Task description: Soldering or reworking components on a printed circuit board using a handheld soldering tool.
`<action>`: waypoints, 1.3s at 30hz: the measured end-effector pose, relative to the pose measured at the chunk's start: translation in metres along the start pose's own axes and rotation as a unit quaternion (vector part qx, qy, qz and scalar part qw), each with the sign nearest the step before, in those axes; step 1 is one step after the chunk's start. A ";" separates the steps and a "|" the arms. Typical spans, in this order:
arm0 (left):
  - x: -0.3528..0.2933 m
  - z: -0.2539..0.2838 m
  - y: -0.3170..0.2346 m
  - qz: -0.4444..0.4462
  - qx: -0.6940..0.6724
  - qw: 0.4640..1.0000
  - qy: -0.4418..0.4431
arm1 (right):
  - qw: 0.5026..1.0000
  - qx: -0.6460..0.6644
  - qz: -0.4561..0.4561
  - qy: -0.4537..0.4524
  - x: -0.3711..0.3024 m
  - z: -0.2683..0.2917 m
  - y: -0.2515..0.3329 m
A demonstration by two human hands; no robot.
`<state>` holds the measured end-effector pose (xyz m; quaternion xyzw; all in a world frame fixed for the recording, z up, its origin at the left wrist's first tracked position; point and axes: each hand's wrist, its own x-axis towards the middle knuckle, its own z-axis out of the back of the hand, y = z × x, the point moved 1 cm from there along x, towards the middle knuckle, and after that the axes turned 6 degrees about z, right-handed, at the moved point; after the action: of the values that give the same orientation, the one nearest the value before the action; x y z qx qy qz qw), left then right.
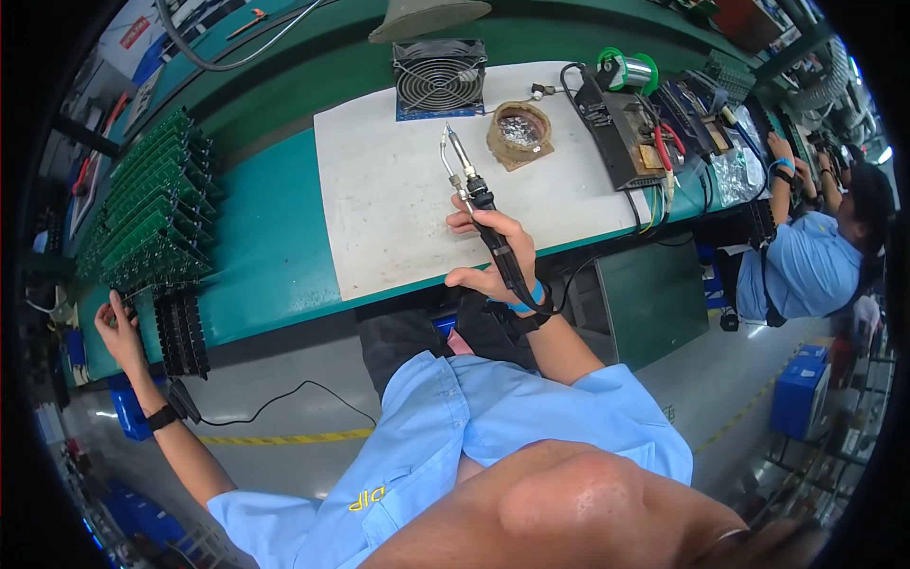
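My right hand (500, 261) is wrapped round a black-handled soldering iron (485, 214) with a metal tube fixed beside its tip. The iron points away from me over a white sheet (379, 209). Far to the left, my left hand (118, 332) is beside the near end of a row of green circuit boards (156, 204) standing on edge. Its fingers are apart and I see nothing in them; whether a fingertip touches the nearest board I cannot tell. A black slotted rack (180, 327) juts out below the boards, close to that hand.
Behind the sheet stand a fan (440, 80) and a round tin (519, 128) of shiny scraps. To the right are a soldering station (616, 137), a solder wire spool (627, 71) and red-handled pliers (671, 147). The iron's cable loops beside my wrist. A co-worker (806, 261) sits further right.
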<state>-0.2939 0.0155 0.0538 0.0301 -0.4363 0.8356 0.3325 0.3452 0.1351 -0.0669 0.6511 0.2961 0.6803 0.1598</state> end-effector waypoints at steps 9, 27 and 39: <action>0.000 -0.001 -0.013 -0.148 0.074 0.975 0.150 | 0.999 -0.011 -0.002 0.043 -0.001 0.002 0.001; -0.010 -0.021 -0.044 -0.293 0.181 0.932 0.113 | 0.999 -0.005 -0.024 0.037 -0.008 0.000 -0.003; -0.055 -0.030 -0.054 -0.225 0.156 0.960 0.060 | 0.999 0.010 -0.032 0.040 -0.011 -0.001 -0.006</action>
<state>-0.2127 0.0300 0.0549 0.1287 -0.2617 0.7970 0.5289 0.3441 0.1327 -0.0791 0.6153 0.3294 0.6974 0.1631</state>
